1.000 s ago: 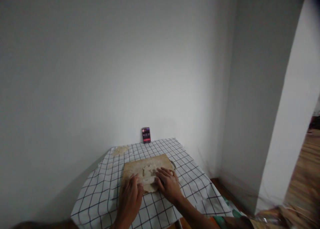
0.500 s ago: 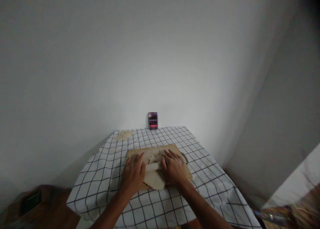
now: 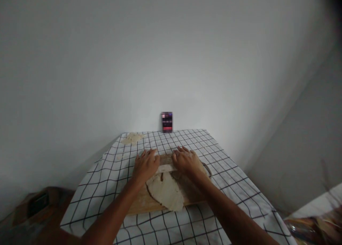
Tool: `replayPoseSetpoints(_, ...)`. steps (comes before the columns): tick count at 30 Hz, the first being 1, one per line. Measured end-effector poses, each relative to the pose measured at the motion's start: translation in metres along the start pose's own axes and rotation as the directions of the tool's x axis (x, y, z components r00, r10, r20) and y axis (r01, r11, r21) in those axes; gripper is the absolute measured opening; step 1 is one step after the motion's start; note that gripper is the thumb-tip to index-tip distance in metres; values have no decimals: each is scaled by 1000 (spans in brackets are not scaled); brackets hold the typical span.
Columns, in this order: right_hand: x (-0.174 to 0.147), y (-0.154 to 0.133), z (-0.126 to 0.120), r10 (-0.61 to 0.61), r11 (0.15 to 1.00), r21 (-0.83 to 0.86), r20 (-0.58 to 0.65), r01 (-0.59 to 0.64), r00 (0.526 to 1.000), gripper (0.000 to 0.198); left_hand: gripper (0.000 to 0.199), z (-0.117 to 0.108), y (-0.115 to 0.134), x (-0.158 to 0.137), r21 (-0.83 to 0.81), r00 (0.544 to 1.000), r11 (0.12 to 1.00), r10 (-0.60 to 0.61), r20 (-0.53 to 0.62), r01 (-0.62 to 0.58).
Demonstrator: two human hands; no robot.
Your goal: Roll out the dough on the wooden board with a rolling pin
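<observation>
A pale rolling pin (image 3: 165,168) lies crosswise near the far end of a wooden board (image 3: 143,206). My left hand (image 3: 146,163) is closed over its left end, and my right hand (image 3: 186,161) is closed over its right end, with the fingertips reaching past it. Between my forearms, a flat sheet of dough (image 3: 167,192) spreads on the board, its near edge ragged and a slit showing close to the pin. Both palms hide the ends of the pin and part of the board.
A white checked cloth (image 3: 101,182) covers the table. Another thin piece of dough (image 3: 133,138) lies at the back left corner. A phone-like dark rectangle (image 3: 167,122), blurred out, leans on the wall. A cardboard box (image 3: 37,204) stands low at left.
Both hands have pushed the rolling pin away from me, toward the board's far edge. More of the flattened dough now shows on the near side. The view has shifted slightly.
</observation>
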State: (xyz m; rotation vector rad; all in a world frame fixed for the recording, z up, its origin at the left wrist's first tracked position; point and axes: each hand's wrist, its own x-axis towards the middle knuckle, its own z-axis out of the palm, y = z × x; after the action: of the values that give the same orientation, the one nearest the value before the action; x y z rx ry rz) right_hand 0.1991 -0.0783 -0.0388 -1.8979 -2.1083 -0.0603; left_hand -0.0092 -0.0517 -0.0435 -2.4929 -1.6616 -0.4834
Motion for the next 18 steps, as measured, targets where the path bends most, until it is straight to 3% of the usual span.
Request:
replayPoseSetpoints(5, 32, -3, 1, 79, 996, 32, 71, -81, 994, 42, 38, -6, 2, 20, 42, 987, 994, -101, 123, 96)
replayPoseSetpoints(10, 53, -6, 5, 143, 986, 56, 163, -154, 976, 40, 43, -4, -2, 35, 23, 971, 981, -194, 141, 193)
replayPoseSetpoints(18, 38, -11, -1, 115, 993, -1, 158, -116, 981, 40, 48, -4, 1, 28, 6, 956, 964, -266, 123, 268)
